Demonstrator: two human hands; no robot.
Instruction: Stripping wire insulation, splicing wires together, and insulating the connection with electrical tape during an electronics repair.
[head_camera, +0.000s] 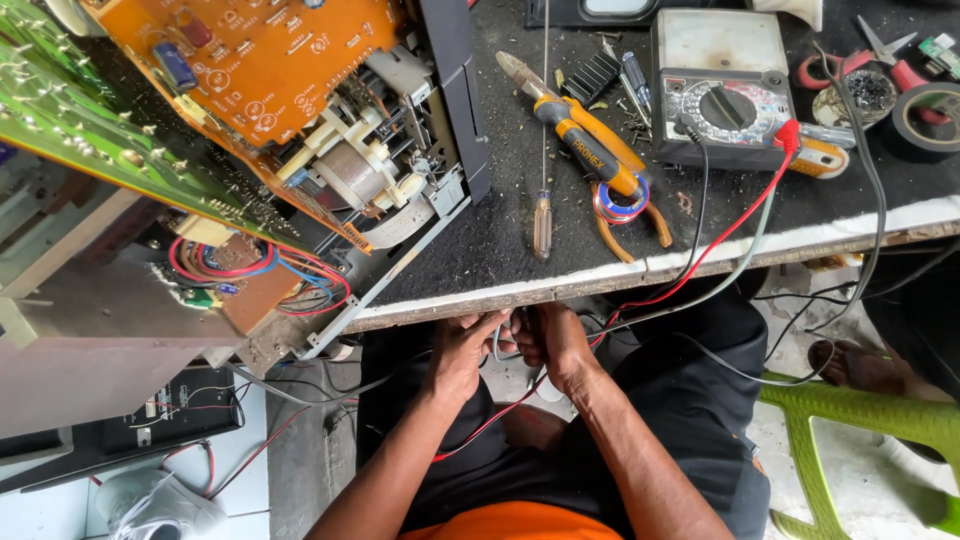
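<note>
Below, both hands (510, 345) meet under the littered black workbench (480, 240) edge.

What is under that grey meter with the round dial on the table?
The meter rests on the dark, dusty table. A yellow tool pokes out beneath its right corner; the rest is covered.

A dark, debris-strewn surface (480, 250) carries an opened electronic chassis (300, 150), an analog multimeter (720, 90), orange-handled pliers (590, 150), a thin screwdriver (542, 215) and black tape (930, 115).
</note>
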